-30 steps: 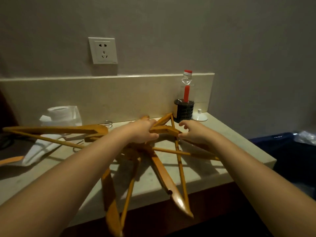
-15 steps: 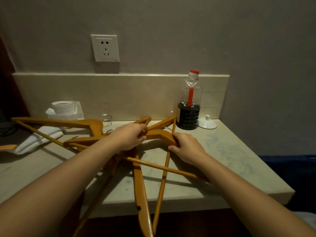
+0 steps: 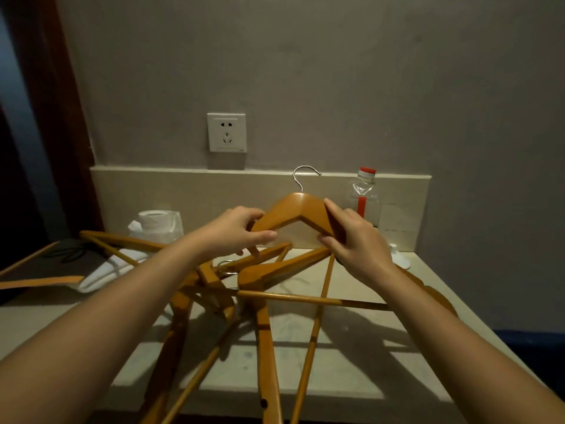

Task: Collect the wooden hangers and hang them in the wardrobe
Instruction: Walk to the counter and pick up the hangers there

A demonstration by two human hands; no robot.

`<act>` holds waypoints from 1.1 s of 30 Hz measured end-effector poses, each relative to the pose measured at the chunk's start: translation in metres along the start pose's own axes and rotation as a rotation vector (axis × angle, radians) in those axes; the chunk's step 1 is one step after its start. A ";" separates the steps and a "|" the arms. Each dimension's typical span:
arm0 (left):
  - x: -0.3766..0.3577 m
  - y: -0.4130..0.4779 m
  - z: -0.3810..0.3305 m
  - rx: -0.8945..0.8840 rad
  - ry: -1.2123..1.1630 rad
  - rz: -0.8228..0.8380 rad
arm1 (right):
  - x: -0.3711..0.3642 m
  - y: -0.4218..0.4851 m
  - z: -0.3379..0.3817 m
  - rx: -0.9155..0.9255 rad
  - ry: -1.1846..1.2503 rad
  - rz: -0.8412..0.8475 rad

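Note:
One wooden hanger (image 3: 298,211) is raised above the counter, its metal hook (image 3: 302,175) pointing up. My left hand (image 3: 241,229) grips its left shoulder and my right hand (image 3: 354,240) grips its right shoulder. Under my hands several more wooden hangers (image 3: 266,304) lie crossed in a pile on the pale stone counter (image 3: 360,362), some sticking out past the front edge. Another hanger (image 3: 119,241) lies further left. No wardrobe shows in this view.
A clear bottle with a red cap (image 3: 365,200) and a small white cap (image 3: 400,258) stand at the back right. A toilet paper roll in plastic (image 3: 156,223) and a white cloth (image 3: 104,270) sit at the left. A wall socket (image 3: 227,133) is above.
Both hands lifted one hanger off the pile and turned it upright, so its hook now points up. The view shifted left and up.

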State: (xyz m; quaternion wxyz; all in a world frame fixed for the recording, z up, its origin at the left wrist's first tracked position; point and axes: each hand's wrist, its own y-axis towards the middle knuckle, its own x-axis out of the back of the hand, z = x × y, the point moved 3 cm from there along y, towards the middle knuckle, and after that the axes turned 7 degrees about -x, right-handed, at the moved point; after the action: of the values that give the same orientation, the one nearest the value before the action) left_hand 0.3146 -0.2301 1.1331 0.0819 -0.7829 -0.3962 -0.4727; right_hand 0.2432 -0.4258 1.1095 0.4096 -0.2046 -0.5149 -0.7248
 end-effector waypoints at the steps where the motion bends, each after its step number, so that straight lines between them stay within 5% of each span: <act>1: 0.008 -0.003 0.001 0.011 -0.046 0.036 | 0.002 0.004 0.007 0.026 0.006 -0.012; 8: 0.058 -0.036 0.028 0.050 -0.238 0.060 | -0.012 0.030 0.063 0.123 -0.026 -0.074; 19: 0.130 -0.097 0.106 0.184 -0.285 -0.380 | -0.069 0.045 0.153 0.048 0.112 -0.082; 23: 0.147 -0.118 0.132 0.240 -0.374 -0.563 | -0.101 0.044 0.165 -0.108 0.132 0.167; 28: 0.149 -0.134 0.157 0.244 -0.449 -0.577 | -0.150 0.046 0.170 -0.333 0.007 0.539; 33: 0.148 -0.142 0.166 0.204 -0.472 -0.550 | -0.176 0.045 0.165 -0.481 -0.145 0.593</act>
State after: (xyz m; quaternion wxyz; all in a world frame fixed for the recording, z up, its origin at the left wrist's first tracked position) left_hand 0.3631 0.0292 1.1275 -0.0640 -0.7224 -0.6448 -0.2416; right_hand 0.3606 -0.2138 1.0725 0.5040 -0.4855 -0.2765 -0.6586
